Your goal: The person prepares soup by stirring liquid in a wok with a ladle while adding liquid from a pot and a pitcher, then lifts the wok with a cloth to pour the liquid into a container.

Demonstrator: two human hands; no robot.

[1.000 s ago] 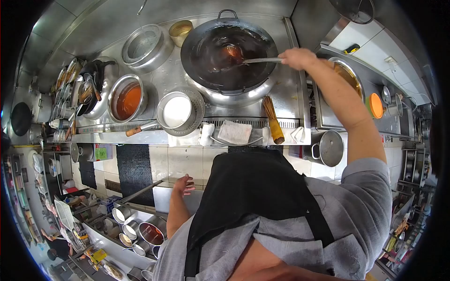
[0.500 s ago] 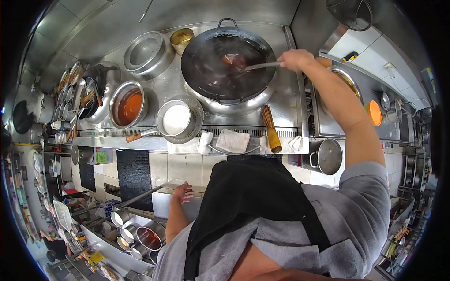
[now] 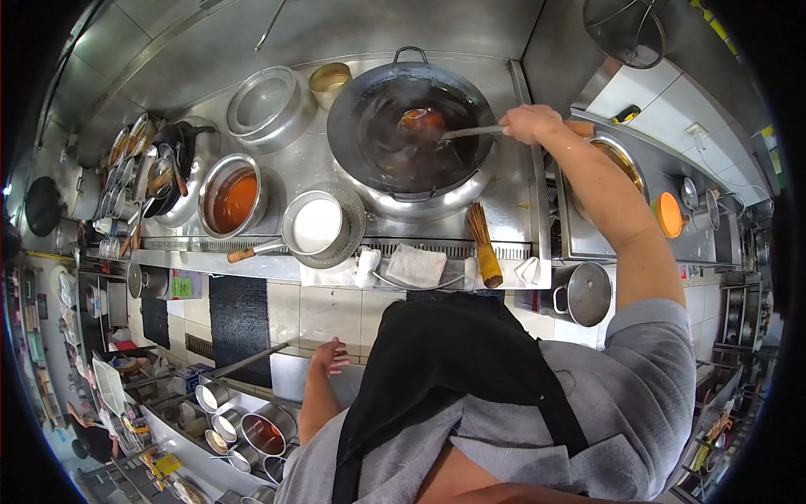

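My right hand (image 3: pixel 531 123) is closed around the metal shaft of a long-handled wok utensil (image 3: pixel 474 132), whose wooden end (image 3: pixel 579 128) sticks out past my wrist. The utensil's head is down in dark, steaming liquid (image 3: pixel 395 147), so I cannot make out its shape. That liquid stands in a big black wok (image 3: pixel 348 160) with a loop handle at the back. A shiny orange-red patch (image 3: pixel 421 119) shows at the surface, perhaps a reflection. Low beside my apron, my left hand (image 3: pixel 330 357) hangs with fingers apart, holding nothing.
Left of the wok stand a pot of orange-red liquid (image 3: pixel 233 202), a white-filled saucepan (image 3: pixel 317 225) on a perforated dish, and a stacked metal basin (image 3: pixel 264 105). A bamboo brush (image 3: pixel 485 248) and folded cloth (image 3: pixel 417 265) lie along the front edge. A pot (image 3: pixel 588 294) sits lower right.
The utensil has shifted slightly within the wok, and the orange-red patch looks brighter and larger. The whole view has moved a little; my left hand stays lowered.
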